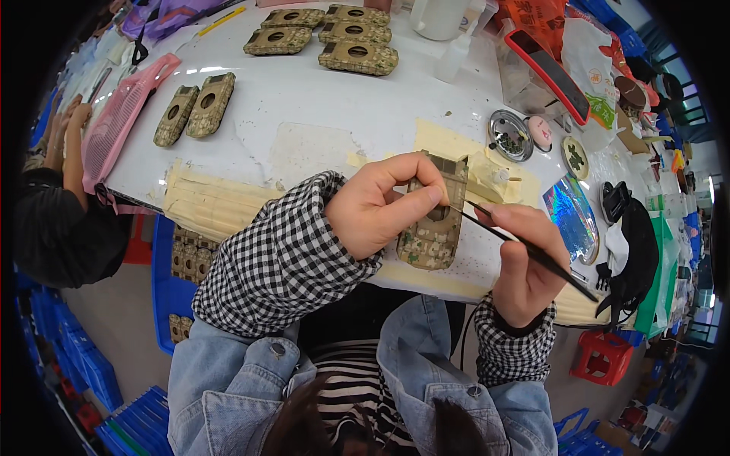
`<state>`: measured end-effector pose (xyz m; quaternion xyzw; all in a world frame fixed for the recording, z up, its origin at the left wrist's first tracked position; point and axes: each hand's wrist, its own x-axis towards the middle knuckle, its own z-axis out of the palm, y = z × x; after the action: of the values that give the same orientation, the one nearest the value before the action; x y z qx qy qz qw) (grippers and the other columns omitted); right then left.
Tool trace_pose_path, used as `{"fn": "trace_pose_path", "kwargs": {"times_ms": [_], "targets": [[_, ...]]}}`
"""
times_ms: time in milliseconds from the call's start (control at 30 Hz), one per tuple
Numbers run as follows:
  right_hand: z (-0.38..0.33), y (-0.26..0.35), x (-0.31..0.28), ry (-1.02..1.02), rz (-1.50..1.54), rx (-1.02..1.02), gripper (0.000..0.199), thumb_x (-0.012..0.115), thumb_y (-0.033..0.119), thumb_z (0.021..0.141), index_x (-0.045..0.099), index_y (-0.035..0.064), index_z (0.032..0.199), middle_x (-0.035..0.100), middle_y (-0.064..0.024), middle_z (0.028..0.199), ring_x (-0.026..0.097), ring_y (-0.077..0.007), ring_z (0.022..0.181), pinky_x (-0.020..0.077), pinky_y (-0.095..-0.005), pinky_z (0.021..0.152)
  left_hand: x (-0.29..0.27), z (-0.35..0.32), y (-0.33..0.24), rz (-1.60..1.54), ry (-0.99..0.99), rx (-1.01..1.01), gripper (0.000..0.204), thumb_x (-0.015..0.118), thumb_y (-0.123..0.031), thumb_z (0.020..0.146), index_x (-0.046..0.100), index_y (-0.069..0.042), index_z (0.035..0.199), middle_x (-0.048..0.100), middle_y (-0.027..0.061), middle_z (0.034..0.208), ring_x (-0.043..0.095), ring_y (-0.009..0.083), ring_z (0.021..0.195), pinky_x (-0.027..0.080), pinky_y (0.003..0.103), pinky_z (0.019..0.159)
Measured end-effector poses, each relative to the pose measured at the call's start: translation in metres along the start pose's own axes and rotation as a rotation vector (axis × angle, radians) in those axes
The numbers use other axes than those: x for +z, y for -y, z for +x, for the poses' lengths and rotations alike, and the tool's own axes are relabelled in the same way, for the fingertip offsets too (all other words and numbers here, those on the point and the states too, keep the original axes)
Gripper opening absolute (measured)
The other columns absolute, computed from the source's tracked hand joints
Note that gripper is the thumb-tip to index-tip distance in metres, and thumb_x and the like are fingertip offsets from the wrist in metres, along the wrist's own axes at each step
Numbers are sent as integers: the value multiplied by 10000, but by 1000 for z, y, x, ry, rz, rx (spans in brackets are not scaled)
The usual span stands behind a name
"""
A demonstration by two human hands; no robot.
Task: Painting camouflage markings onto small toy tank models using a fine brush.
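Observation:
A camouflage-painted toy tank hull [427,247] lies on the table edge in front of me, its round opening partly covered by my fingers. My left hand [388,199] is closed over it, thumb and forefinger pinched together above the opening. Whatever sits in that pinch is too small or hidden to make out. My right hand [528,254] grips slim black tweezers [549,264], their fine tip pointing at the hull's right side, close to the left fingertips. Yellowish masking tape [437,137] and a small tape-covered block [490,176] lie just beyond the hull.
More hulls [357,57] stand at the back, and two [209,105] at the left. A round metal dish [510,135] holds small dark green pieces. A red-framed device [546,74] leans on a clear box. At far left are another person's hands [70,121] beside a pink mesh basket [129,121].

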<state>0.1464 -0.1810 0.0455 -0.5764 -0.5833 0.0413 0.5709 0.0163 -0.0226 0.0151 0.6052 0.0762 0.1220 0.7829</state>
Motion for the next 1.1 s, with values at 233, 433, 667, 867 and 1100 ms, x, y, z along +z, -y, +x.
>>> {"fn": "trace_pose_path", "kwargs": {"times_ms": [233,433,667,867,1100], "targets": [[6,-1,14,-117,433,352,219,427,138,969,510,-64,983,602,-139,904,655,-227,853,549,-312,775,3,-1,-2,-9,11,-6,130,475,-118,944,529,-7,985,561,19,948,509,53,885,425,214,790],[6,-3,14,-101,419,384,218,416,139,973,512,-57,973,611,-133,890,664,-228,844,559,-308,751,2,-3,-4,72,10,-35,143,472,-120,946,526,1,997,568,27,960,523,52,873,437,204,766],[5,-5,13,-103,415,394,223,419,143,973,514,-58,967,609,-131,887,666,-225,834,561,-297,736,2,-2,-2,46,23,-33,136,470,-116,946,521,1,994,568,30,950,525,50,864,440,202,753],[6,-5,13,-102,419,411,228,422,147,972,516,-61,960,610,-131,880,667,-226,831,562,-295,733,5,0,4,32,-10,56,115,484,-136,937,525,-34,968,526,-43,768,440,-13,604,336,151,499],[6,-4,14,-116,434,424,232,423,150,973,516,-62,960,616,-138,871,669,-226,821,562,-295,730,6,0,4,16,-10,67,116,484,-133,939,525,-30,972,520,-44,778,442,-15,615,343,148,510]]}}
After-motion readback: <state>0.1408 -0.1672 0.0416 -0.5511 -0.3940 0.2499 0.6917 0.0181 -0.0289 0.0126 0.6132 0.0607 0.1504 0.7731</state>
